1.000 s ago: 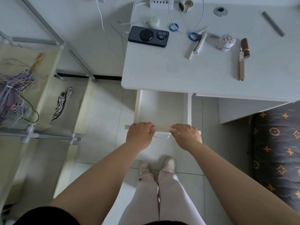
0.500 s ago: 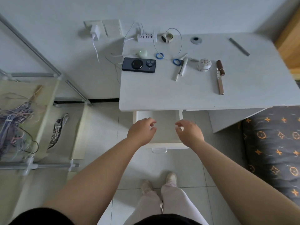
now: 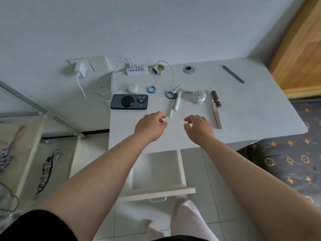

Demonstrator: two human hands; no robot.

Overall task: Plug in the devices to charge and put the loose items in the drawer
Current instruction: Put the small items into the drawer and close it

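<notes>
- Left hand (image 3: 150, 126) over the worktop (image 3: 251, 108), fingers loosely curled, grip released, holding nothing.
- Right hand (image 3: 198, 127) alongside, likewise loosely curled and empty, well short of any item.
- Drawer (image 3: 181, 171) pulled out below the worktop's front edge, nothing seen inside.
- Phone (image 3: 129, 101) face down near the left edge, just ahead of the left hand; probably slick and fairly heavy, so best pinched across the long sides.
- Hub (image 3: 137, 70) at the back edge with white cables (image 3: 115, 70) trailing; limp leads, best taken at the plug end rather than by the cord.
- Small pale device (image 3: 132, 88) behind the phone; whether a cable is in it, cannot tell.
- Scissors (image 3: 172, 93) with blue loops beside a white stick (image 3: 177, 101), both stiff and light; scissors safest lifted by the handles.
- Round jar (image 3: 199, 97) likely ceramic, so fragile; better cupped from above than pushed.
- Brown tube (image 3: 216, 100) and thin pen (image 3: 217, 117) lying near the right hand; apt to roll, so best pinched mid-length.
- Blue ring (image 3: 151, 89), tape roll (image 3: 159, 69), metal disc (image 3: 188, 69) and grey bar (image 3: 232, 76) further back, all light and small.
- Judged: nothing stowed yet.
</notes>
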